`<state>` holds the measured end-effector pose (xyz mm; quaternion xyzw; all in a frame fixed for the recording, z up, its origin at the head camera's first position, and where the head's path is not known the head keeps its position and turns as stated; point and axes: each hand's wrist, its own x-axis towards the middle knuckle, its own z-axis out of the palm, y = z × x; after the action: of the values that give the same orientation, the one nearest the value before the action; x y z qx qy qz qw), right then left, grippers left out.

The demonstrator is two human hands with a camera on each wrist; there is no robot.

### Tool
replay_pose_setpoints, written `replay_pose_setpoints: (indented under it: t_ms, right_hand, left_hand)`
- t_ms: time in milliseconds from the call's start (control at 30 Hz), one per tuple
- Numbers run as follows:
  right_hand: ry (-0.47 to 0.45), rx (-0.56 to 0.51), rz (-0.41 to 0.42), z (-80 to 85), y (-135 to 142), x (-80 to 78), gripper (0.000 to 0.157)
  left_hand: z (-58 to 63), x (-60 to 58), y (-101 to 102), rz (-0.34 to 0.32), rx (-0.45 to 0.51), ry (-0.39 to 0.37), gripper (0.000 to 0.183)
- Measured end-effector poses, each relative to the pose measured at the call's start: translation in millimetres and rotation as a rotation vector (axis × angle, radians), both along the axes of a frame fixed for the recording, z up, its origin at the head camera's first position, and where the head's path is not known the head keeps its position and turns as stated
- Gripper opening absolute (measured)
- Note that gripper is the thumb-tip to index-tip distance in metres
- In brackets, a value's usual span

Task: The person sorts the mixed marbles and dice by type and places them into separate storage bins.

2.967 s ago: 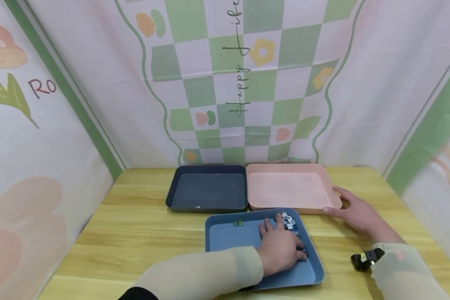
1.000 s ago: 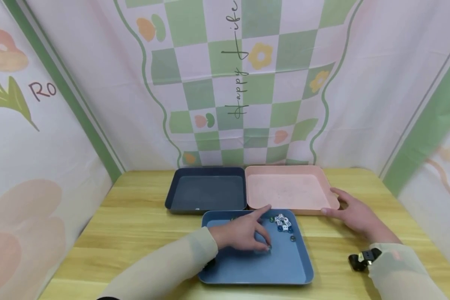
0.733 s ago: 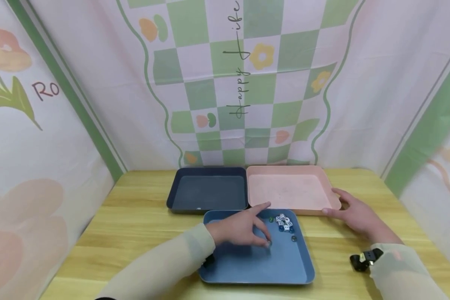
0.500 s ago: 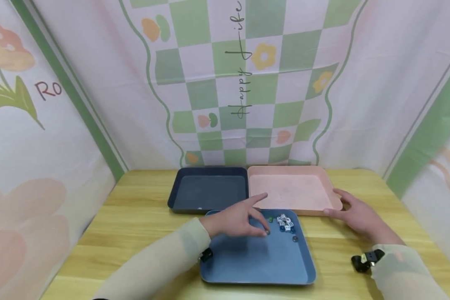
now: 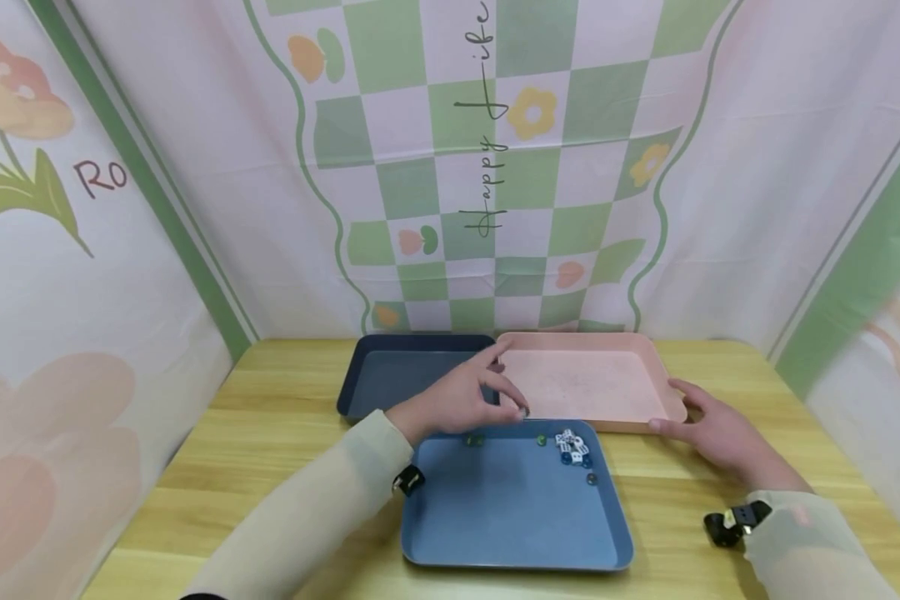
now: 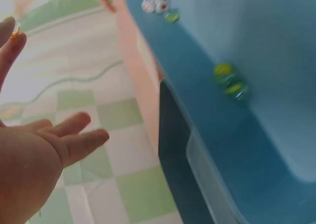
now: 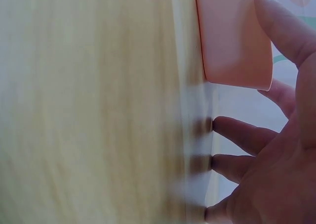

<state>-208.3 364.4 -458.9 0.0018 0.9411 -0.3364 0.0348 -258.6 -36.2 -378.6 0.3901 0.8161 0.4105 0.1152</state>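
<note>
My left hand [image 5: 450, 400] is over the far rim of the blue tray [image 5: 517, 533], in front of the pink tray [image 5: 577, 383]. Its thumb and index finger pinch a small glass marble [image 6: 16, 32], clear with an orange streak; the other fingers are spread. My right hand [image 5: 727, 433] holds the pink tray's near right corner between thumb and index finger, its other fingertips down at the table. In the blue tray, white dice [image 5: 572, 443] lie clustered at the far right among blue marbles. A green marble [image 5: 542, 440], a pair of green marbles [image 6: 231, 80] and a dark marble [image 5: 592, 479] lie apart.
A dark navy tray [image 5: 390, 379] stands left of the pink tray, side by side at the back of the wooden table [image 5: 270, 433]. Behind them hangs a patterned curtain [image 5: 525, 192]. Small black cameras sit on both wrists.
My left hand has left the blue tray's right side, pinched a marble from its middle, and lifted it away toward the pink tray. The blue tray has shifted slightly. My right hand stays put.
</note>
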Motion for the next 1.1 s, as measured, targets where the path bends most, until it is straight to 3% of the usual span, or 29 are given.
replay_pose_setpoints:
  t_ms: [200,433,733,933,1100]
  right_hand:
    - [0.016,-0.008,0.005,-2.4,2.2,-0.3,0.103]
    - [0.007,0.003,0.000,-0.9,1.0,-0.2,0.104]
    - [-0.003,0.005,-0.001,0.9,-0.3,-2.6,0.104]
    - [0.000,0.026,-0.001,0.2,3.3,-4.4,0.104]
    - [-0.018,0.032,-0.007,-0.9,3.3,-3.0,0.104]
  left_hand:
    - [7.9,-18.3,0.2,0.145,0.019,-0.002,0.009]
    - [8.6,-35.7,10.3,0.311,-0.058,0.053,0.007]
    - [17.6,-54.3,24.2,0.377,-0.201,0.129,0.008]
    - [15.7,-59.2,41.0,0.471,-0.345,0.206,0.013]
    - [4.5,-54.1,61.4,0.532,-0.420,0.197,0.015]
